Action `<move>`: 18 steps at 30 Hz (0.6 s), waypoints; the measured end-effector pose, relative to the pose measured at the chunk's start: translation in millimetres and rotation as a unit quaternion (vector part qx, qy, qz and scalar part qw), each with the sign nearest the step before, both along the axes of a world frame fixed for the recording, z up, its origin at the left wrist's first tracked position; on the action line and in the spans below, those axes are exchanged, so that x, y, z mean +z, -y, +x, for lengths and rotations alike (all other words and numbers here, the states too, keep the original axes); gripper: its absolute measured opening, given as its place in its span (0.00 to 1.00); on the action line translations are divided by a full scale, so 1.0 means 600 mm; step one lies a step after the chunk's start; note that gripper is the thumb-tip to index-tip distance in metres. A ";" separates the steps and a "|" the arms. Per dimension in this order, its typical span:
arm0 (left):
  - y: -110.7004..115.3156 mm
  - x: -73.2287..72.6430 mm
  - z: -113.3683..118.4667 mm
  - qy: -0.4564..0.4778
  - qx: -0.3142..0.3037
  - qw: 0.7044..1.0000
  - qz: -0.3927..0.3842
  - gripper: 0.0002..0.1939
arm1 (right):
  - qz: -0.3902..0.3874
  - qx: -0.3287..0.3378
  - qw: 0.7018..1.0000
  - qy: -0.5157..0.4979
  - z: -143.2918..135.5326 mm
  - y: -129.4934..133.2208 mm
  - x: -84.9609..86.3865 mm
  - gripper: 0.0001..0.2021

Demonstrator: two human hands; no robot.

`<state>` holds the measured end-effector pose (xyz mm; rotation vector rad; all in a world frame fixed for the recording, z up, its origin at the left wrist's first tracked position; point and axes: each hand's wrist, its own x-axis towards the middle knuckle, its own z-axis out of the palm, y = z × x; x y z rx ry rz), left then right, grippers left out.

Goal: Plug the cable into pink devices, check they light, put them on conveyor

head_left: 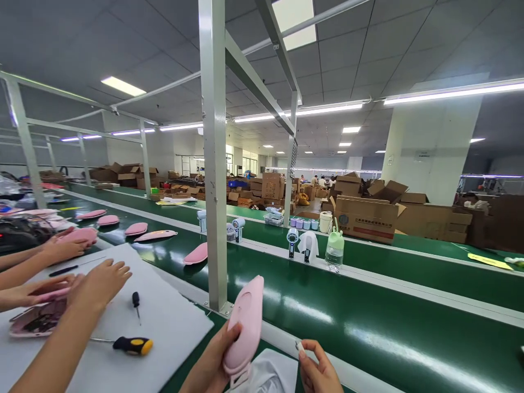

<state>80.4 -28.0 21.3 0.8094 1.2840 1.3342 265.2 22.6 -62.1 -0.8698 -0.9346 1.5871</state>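
My left hand (pixel 215 355) is wrapped round the lower part of a long pink plastic shell (pixel 248 316), which it holds upright and slightly tilted. The shell has an oval recess on its face and a paler loop-like piece at its lower end. Just right of it, my right hand (pixel 321 368) pinches a small white piece (pixel 300 345) between thumb and finger; its exact kind is too small to tell. Between my hands lies a white cloth (pixel 275 372), partly hidden by the shell.
Co-workers' hands (pixel 96 286) handle pink shells over a white mat (pixel 172 327) at left, near a yellow-black screwdriver (pixel 133 345) and a small black screwdriver (pixel 136 300). A metal post (pixel 215 164) rises ahead. Pink shells (pixel 196 254), handheld fans (pixel 292 240) and a green-topped bottle (pixel 334 248) stand along the green conveyor (pixel 368 327).
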 end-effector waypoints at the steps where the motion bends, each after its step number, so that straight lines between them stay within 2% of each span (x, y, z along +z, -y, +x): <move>1: 0.002 0.001 0.006 -0.018 -0.001 1.000 0.013 0.44 | 0.004 -0.008 1.000 0.006 0.005 0.002 0.010 0.32; 3: 0.006 0.006 0.014 -0.086 0.018 0.995 0.038 0.44 | 0.033 -0.032 0.998 0.034 0.018 0.010 0.036 0.29; 5: 0.012 0.015 0.017 -0.153 0.033 0.986 0.064 0.35 | 0.097 -0.063 0.990 0.086 0.032 0.021 0.065 0.27; 7: 0.021 0.024 0.018 -0.181 0.032 0.979 0.086 0.26 | 0.180 -0.089 0.968 0.152 0.047 0.032 0.094 0.23; 8: 0.025 0.028 0.018 -0.180 0.030 0.979 0.095 0.27 | 0.221 -0.095 0.952 0.192 0.055 0.037 0.107 0.20; 10: 0.035 0.035 0.018 -0.153 0.026 0.983 0.100 0.37 | 0.294 -0.076 0.910 0.282 0.069 0.044 0.127 0.13; 13: 0.043 0.041 0.020 -0.061 0.019 0.992 0.105 0.52 | 0.344 -0.012 0.854 0.390 0.082 0.050 0.146 0.11; 15: 0.044 0.040 0.021 -0.001 0.013 0.993 0.117 0.55 | 0.341 0.018 0.842 0.419 0.083 0.054 0.153 0.12; 18: 0.042 0.034 0.020 0.049 0.005 0.990 0.130 0.54 | 0.337 0.074 0.828 0.442 0.076 0.060 0.157 0.13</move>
